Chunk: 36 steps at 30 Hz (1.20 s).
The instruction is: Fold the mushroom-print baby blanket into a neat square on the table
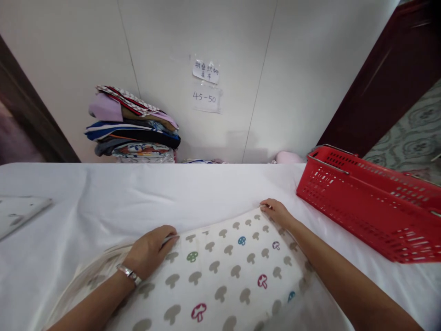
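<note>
A white cloth [220,276] printed with grey and a few coloured mushrooms stretches across the front of the table. My left hand [153,246] pinches its far edge near the middle, and a bracelet circles that wrist. At the cloth's far right corner, my right hand [274,209] has its fingertips closed on the fabric. Between the two hands the edge runs nearly straight, rising toward the right. Left of my left hand the cloth falls in loose folds, partly covered by my forearm. The near part runs out of view at the bottom.
A red plastic basket [372,207] with wire handles stands at the table's right side. A flat, pale folded piece [22,211] lies at the left edge on the white table covering [144,184]. Behind the table is a stack of folded fabrics [134,128]; handwritten paper notes [206,87] hang on the wall.
</note>
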Available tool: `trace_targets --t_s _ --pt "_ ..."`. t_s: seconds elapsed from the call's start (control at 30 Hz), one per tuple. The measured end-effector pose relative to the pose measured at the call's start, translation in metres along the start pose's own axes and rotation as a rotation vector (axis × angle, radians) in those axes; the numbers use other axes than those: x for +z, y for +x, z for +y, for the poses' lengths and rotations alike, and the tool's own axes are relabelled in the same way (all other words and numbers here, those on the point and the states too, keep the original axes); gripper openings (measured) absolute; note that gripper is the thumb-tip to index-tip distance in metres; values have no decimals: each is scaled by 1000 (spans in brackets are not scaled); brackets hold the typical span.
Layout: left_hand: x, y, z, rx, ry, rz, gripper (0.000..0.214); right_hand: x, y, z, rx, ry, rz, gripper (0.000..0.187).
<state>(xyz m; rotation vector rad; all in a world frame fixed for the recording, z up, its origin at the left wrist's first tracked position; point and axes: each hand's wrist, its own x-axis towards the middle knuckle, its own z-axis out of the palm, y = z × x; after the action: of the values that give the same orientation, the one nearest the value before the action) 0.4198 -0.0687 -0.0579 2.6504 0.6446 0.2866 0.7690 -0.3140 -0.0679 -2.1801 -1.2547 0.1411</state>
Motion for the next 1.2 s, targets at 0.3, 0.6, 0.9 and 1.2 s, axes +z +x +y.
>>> trace_targets --t_s 0.3,0.6,0.9,1.2 --pt "3 2 -2 22 44 34 28 9 3 6 215 122 75 21" --pt "7 2 -6 53 48 61 25 9 2 8 249 112 61 24" --pt "4 2 -3 27 28 48 28 7 -15 -6 140 -78 109 19" --pt "7 1 -6 9 19 31 29 7 -6 2 111 49 113 19"
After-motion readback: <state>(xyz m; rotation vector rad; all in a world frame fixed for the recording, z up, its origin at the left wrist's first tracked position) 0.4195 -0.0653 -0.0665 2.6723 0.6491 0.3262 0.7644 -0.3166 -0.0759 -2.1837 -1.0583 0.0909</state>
